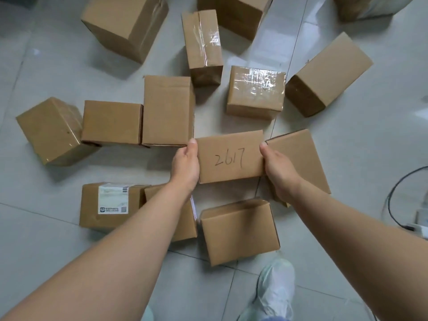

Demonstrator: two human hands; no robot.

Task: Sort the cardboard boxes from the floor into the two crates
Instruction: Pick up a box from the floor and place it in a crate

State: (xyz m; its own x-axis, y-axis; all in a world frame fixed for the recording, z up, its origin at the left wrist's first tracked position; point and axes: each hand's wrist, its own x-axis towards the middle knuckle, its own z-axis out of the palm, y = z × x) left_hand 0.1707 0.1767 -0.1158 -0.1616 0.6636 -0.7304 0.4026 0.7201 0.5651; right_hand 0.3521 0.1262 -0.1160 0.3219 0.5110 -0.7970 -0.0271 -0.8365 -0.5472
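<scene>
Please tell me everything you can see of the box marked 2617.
The 2617 box is a brown cardboard box, closed, its broad face turned up to the camera with the number handwritten in dark pen. The left hand grips its left end and the right hand its right end, thumbs at its far corners. It hides a corner of a neighbouring box. Whether it is lifted is unclear.

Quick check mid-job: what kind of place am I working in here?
Likely a parcel sorting or storage room: taped cardboard boxes scattered on a pale tiled floor, one bearing a shipping label, plus a box marked 2617.
</scene>
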